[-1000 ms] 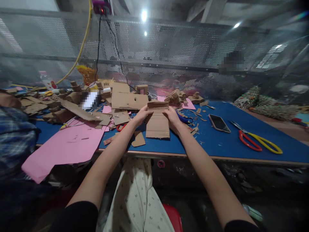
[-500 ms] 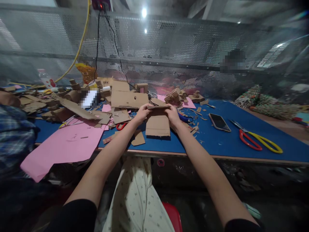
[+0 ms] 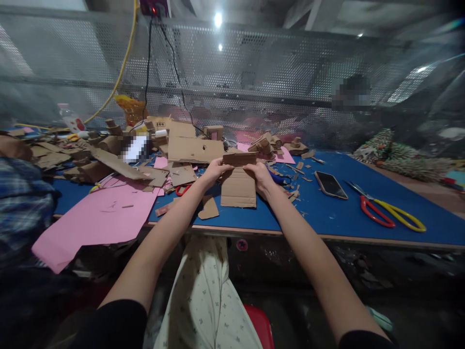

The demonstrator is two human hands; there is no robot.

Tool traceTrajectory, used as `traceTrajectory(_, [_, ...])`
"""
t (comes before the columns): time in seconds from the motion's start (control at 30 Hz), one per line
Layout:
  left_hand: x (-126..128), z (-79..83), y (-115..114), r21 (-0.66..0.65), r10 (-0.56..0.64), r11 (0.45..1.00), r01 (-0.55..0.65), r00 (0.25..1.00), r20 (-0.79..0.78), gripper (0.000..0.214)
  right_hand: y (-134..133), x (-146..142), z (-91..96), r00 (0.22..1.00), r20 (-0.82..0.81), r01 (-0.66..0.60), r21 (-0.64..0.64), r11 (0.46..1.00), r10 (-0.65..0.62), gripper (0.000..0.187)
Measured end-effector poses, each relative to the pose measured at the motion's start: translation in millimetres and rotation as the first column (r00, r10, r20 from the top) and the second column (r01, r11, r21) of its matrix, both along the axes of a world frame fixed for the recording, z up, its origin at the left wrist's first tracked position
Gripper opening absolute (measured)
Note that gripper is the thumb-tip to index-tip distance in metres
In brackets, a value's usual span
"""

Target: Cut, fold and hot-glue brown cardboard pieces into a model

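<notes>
A creased piece of cardboard (image 3: 238,190) is held up at the front of the blue table, its upper flap standing above the fold. On its left edge, my left hand (image 3: 215,172) is closed with the thumb laid along the crease. My right hand (image 3: 260,175) grips the opposite edge in the same way, thumb pointing inward. Both hands' other fingers are mostly hidden behind the cardboard. Just left of it lies a small cut cardboard scrap (image 3: 208,208). Behind my hands stands a larger cardboard panel (image 3: 189,149) with a hole in it.
On the blue table (image 3: 323,220) to the right lie a phone (image 3: 331,184) and scissors (image 3: 385,209) with red and yellow handles. Pink paper (image 3: 98,218) overhangs the front edge at left, near a person's plaid sleeve (image 3: 25,198). Cardboard scraps (image 3: 90,169) pile up there.
The cardboard's upper flap has swung upward, from nearly edge-on to showing its face. My thumbs now lie along the crease. Both hands stay at the two sides.
</notes>
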State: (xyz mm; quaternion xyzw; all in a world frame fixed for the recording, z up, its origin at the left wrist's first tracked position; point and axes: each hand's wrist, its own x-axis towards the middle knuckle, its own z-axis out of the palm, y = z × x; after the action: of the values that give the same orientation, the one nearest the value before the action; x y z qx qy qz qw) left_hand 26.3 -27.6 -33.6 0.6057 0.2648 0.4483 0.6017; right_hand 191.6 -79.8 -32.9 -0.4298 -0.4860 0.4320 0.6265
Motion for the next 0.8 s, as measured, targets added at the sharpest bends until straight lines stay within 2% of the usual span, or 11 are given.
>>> traceTrajectory(0.13, [2, -3.3, 1, 0.008, 0.031, 0.999, -0.031, 0.999, -0.017, 0.028, 1, -1, -1.1, 0.996, -0.082, -0.031, -0.054, 0.998, 0.026, 0.028])
traceTrajectory(0.27, [5, -5.6, 4, 0.022, 0.057, 0.998, -0.058, 0.998, 0.023, 0.028, 6, -2, -3.9, 0.994, -0.097, 0.037, -0.049, 0.998, -0.042, 0.027])
traceTrajectory(0.4, [6, -6.5, 4, 0.079, 0.092, 0.992, -0.094, 0.995, 0.032, 0.023, 10, 0, -8.1, 0.992, -0.031, 0.12, -0.016, 0.993, -0.12, 0.023])
traceTrajectory(0.5, [6, -6.5, 2, 0.107, 0.127, 0.986, -0.126, 0.992, 0.002, 0.02, 10, 2, -10.2, 0.995, 0.026, 0.097, 0.024, 0.995, -0.098, 0.018])
traceTrajectory(0.63, [5, -6.4, 0, 0.137, 0.115, 0.984, -0.113, 0.993, -0.01, 0.021, 8, 2, -10.8, 0.997, 0.059, 0.056, 0.039, 0.998, -0.058, 0.015])
traceTrajectory(0.8, [4, -4.9, 5, 0.037, 0.075, 0.996, -0.077, 0.996, 0.057, 0.033, 9, 0, -9.8, 0.998, -0.033, 0.05, 0.058, 0.997, -0.048, 0.032])
